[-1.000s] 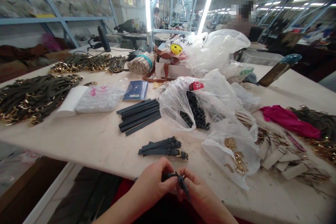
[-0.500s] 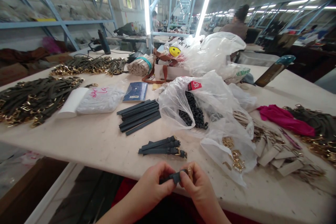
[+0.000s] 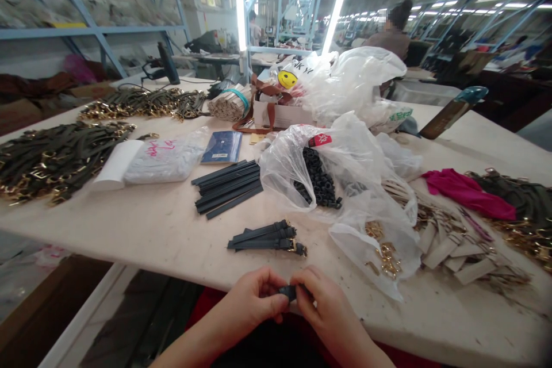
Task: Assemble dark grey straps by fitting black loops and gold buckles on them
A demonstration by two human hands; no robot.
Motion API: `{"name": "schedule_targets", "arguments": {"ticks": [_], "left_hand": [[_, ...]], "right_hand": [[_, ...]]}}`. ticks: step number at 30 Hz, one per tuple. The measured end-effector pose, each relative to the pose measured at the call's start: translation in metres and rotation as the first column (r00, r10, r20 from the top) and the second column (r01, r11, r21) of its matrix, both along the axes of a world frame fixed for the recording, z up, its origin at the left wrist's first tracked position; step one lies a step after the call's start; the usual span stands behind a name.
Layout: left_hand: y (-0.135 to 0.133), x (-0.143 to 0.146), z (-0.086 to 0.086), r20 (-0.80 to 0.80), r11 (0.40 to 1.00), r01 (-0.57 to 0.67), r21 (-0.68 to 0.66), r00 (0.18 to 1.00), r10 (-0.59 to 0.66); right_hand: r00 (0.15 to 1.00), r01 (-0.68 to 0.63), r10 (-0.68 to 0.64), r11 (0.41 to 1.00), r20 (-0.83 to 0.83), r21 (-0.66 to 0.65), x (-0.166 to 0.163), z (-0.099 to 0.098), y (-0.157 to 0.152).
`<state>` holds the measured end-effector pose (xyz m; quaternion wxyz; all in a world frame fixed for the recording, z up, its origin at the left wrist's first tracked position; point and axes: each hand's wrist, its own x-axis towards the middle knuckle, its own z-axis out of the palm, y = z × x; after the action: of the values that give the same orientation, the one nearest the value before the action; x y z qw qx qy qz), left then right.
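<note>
Between my two hands, at the table's near edge, is a dark strap (image 3: 288,292), mostly covered by fingers. My left hand (image 3: 261,297) pinches one part of it between thumb and fingers. My right hand (image 3: 317,298) is closed on the other part, close against the left, and its fingers hide that end. Just beyond lie several dark straps with gold buckles (image 3: 267,239), stacked in a loose fan. Farther back is a pile of plain dark strips (image 3: 228,188).
A clear plastic bag (image 3: 282,169) holds small black loops (image 3: 319,181). Gold buckles (image 3: 388,259) lie on another bag at right, beside beige straps (image 3: 457,247). A blue booklet (image 3: 222,147), a wrapped white packet (image 3: 161,161) and heaped dark straps (image 3: 56,155) lie leftward.
My right fingers have curled further over the strap's end, and the gold buckle seen there before is now hidden. My left hand keeps its pinch. The view has shifted slightly.
</note>
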<state>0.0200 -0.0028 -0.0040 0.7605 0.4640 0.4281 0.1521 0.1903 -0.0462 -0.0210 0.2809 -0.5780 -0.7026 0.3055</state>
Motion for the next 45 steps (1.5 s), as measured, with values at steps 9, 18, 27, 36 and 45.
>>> {"name": "schedule_targets", "arguments": {"ticks": [9, 18, 27, 36, 45], "left_hand": [[-0.002, -0.002, -0.002, -0.024, 0.995, 0.053, -0.080, 0.998, -0.055], [-0.011, -0.004, -0.007, -0.040, 0.985, 0.114, -0.127, 0.992, -0.120], [-0.006, -0.008, 0.012, 0.032, 0.972, 0.180, -0.151, 0.984, -0.177], [-0.005, 0.000, 0.002, -0.045, 0.992, 0.116, -0.054, 0.992, -0.118], [0.006, -0.023, 0.012, -0.239, 0.909, 0.389, 0.150, 0.906, -0.349]], "right_hand": [[0.978, -0.103, 0.051, 0.961, -0.203, -0.258, 0.010, 0.010, -0.008], [0.974, -0.206, 0.182, 0.959, -0.132, -0.193, 0.010, 0.017, -0.013], [0.981, -0.160, 0.133, 0.967, -0.140, -0.201, 0.014, 0.007, -0.016], [0.932, -0.280, 0.194, 0.921, -0.306, -0.269, 0.002, 0.010, -0.018], [0.964, -0.046, -0.044, 0.943, -0.262, -0.329, 0.007, -0.001, -0.017]]}}
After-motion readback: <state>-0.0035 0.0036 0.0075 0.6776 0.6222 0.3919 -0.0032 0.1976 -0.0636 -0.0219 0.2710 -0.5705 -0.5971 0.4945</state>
